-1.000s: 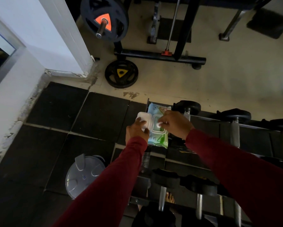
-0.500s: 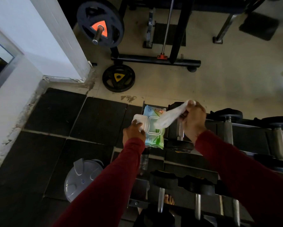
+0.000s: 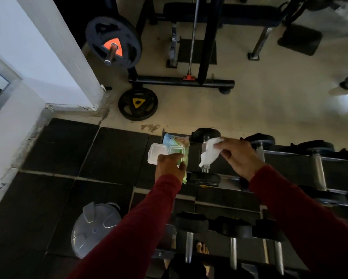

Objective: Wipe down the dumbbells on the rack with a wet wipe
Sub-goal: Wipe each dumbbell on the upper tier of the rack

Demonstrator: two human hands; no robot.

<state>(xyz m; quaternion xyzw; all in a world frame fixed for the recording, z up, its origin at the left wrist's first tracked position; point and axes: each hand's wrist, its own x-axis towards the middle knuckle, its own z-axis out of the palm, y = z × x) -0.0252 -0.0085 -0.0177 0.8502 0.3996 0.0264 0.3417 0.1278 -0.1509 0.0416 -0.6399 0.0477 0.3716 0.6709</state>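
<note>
A green and blue pack of wet wipes (image 3: 176,144) lies at the left end of the dumbbell rack (image 3: 289,158), its white lid (image 3: 156,154) flipped open to the left. My left hand (image 3: 170,165) rests on the pack's near half and holds it down. My right hand (image 3: 239,156) pinches a white wet wipe (image 3: 210,151), which hangs free of the pack over the handle of the leftmost dumbbell (image 3: 206,157) on the top tier. More dumbbells (image 3: 318,160) sit to the right and on the lower tier (image 3: 189,236).
A round grey bin lid (image 3: 94,228) lies on the black floor mats at lower left. Weight plates (image 3: 138,103) and a bench frame (image 3: 181,82) stand beyond the rack. A white wall (image 3: 18,97) runs along the left. My bare foot (image 3: 202,248) shows below the rack.
My right hand pulled a wipe out of the pack's opening and carried it right, over the first dumbbell; the wipe now hangs free. My left hand stayed on the pack.
</note>
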